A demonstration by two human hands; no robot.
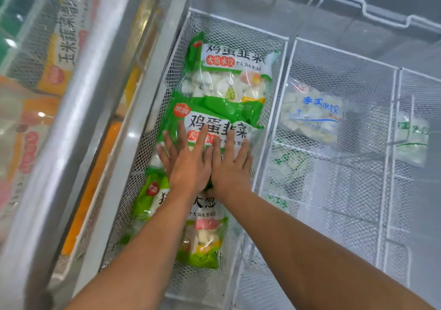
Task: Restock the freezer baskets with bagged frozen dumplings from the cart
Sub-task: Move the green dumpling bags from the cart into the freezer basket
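Observation:
Three green-and-white bags of dumplings lie in a row in a white wire-mesh freezer basket [274, 109]. The far bag [229, 75] sits at the basket's back. The middle bag [214, 123] overlaps it. My left hand [186, 164] and my right hand [230, 166] press flat on the middle bag side by side, fingers straight and spread. The near bag [202, 233] lies under my wrists, partly hidden by my left forearm.
To the right, a second mesh basket [389, 142] holds a clear bag with blue print [312, 116] and some frosted bags lower down. A third basket [420, 90] further right holds a pale bag [411, 140]. A grey freezer frame [100, 118] runs on the left, with orange packs behind glass.

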